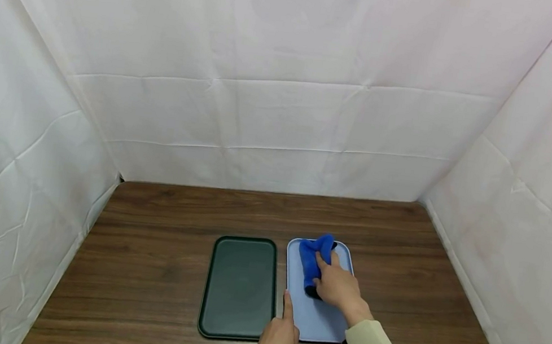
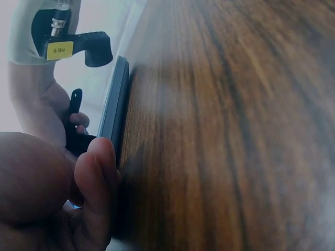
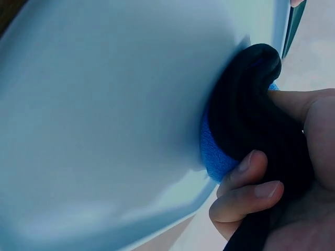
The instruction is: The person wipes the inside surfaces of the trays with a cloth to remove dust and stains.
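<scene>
A light blue tray (image 1: 315,318) lies on the wooden table, beside a dark green tray (image 1: 240,287) on its left. My right hand (image 1: 340,284) grips a blue cloth (image 1: 311,258) with black parts and holds it against the blue tray's surface. In the right wrist view, fingers (image 3: 243,201) curl round the cloth's black part (image 3: 251,115), with blue fuzzy fabric showing under it. My left hand (image 1: 279,340) stretches its index finger along the blue tray's left rim, near the green tray's right edge; its other fingers (image 2: 97,183) are bent.
The brown wooden table (image 1: 153,260) surrounds both trays. White cloth walls (image 1: 272,115) rise at the back and on both sides. A black camera mount (image 2: 94,47) sits on the right wrist.
</scene>
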`<state>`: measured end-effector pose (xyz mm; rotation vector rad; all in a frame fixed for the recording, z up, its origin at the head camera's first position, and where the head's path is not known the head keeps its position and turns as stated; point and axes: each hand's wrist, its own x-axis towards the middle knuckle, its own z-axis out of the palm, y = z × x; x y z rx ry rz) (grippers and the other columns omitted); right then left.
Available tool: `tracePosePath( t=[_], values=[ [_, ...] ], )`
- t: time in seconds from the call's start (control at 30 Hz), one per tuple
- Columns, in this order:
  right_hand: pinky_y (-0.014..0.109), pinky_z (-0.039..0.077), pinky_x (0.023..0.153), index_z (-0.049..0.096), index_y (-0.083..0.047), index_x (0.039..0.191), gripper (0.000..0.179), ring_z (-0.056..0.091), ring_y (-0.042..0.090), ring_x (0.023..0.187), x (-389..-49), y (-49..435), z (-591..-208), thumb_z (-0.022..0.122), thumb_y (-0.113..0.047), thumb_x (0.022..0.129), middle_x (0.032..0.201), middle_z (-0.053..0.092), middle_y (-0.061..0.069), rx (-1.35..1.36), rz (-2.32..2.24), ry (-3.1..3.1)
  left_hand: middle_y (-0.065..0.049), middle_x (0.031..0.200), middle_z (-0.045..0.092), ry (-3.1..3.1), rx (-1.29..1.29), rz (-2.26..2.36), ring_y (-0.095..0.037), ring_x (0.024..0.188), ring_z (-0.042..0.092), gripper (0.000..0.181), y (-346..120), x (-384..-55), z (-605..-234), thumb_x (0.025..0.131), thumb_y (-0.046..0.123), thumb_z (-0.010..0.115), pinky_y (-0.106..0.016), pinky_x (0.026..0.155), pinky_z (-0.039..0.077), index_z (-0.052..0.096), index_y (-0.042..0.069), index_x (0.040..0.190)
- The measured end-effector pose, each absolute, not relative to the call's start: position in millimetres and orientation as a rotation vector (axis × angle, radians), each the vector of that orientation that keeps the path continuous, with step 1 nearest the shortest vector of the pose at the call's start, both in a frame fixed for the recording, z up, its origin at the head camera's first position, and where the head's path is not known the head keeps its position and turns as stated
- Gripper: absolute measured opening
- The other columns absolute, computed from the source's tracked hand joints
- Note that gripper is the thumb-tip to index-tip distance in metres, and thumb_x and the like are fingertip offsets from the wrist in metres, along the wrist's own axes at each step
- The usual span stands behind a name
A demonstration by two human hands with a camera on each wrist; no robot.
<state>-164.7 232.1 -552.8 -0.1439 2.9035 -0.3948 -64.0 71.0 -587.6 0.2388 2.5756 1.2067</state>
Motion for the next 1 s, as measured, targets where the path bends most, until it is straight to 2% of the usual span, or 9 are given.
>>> tracePosePath(
  t=[0.2,0.57,0.77,1.0],
  values=[
    [0.059,0.056,0.086,0.044,-0.009,0.158,0.068,0.070,0.039,0.095,-165,227,-551,0.072,-0.026,0.098,0.162,0.033,0.030,-0.155,-0.420,2.889,0.000,0.045,0.049,2.543,0.231,1.212,-0.008,0.029,0.040,0.080,71,-65,-588,0.095,-0.004,0.060,-0.025,0.032,0.032,0.016,-0.010,0.161],
    [0.058,0.056,0.086,0.041,-0.009,0.159,0.072,0.069,0.046,0.103,-164,219,-553,0.072,-0.033,0.098,0.164,0.028,0.032,-0.149,-0.447,2.853,0.000,0.044,0.050,2.537,0.230,1.193,-0.010,0.029,0.043,0.082,71,-65,-588,0.094,-0.005,0.062,-0.027,0.032,0.035,0.015,-0.010,0.161],
    [0.054,0.057,0.079,0.040,-0.015,0.161,0.075,0.070,0.039,0.091,-163,215,-555,0.073,-0.035,0.097,0.162,0.030,0.034,-0.142,-0.458,2.858,0.000,0.045,0.050,2.535,0.232,1.203,-0.009,0.029,0.043,0.084,71,-65,-589,0.093,-0.007,0.063,-0.027,0.032,0.036,0.015,-0.010,0.161],
    [0.044,0.050,0.057,0.040,-0.032,0.161,0.069,0.058,0.027,0.059,-158,207,-556,0.070,-0.033,0.099,0.160,0.029,0.038,-0.182,-0.413,2.870,-0.001,0.045,0.050,2.525,0.211,1.203,-0.010,0.029,0.044,0.082,72,-66,-590,0.095,-0.005,0.061,-0.027,0.032,0.036,0.015,-0.008,0.162]
  ],
)
